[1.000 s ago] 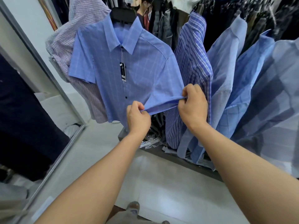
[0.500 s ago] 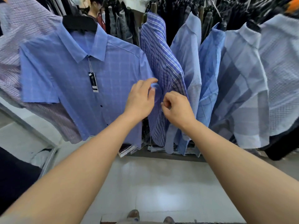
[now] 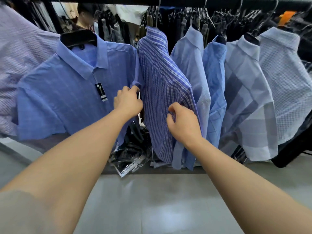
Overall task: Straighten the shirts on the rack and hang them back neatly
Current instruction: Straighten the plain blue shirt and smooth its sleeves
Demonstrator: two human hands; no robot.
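Between your two hands hangs the striped shirt (image 3: 162,78), turned edge-on to you on the rail (image 3: 185,0), so its long axis runs straight down from the hanger to the hem near the floor. Your right hand (image 3: 184,124) is the nearer one: it sits on the shirt's front panel, low and to the right, with the fingers (image 3: 172,108) curled in and the thumb bent toward them, pinching a fold of the striped cloth as far as the view shows. Your left hand (image 3: 128,103) is higher and at the shirt's left edge, just where it meets the sleeve of the blue shirt (image 3: 64,102) beside it. Those fingers (image 3: 133,90) are curled too, but you cannot tell from here whether they hold the striped edge or the blue sleeve hem.

My judgement is that the coming move turns on that left edge. The striped shirt lies to the right of your left fingers and under your right ones, so the cloth would need to be spread sideways, across its hanging line, to face front. Mind the pale blue shirt (image 3: 189,61) pressed against its right side; it may drag along.
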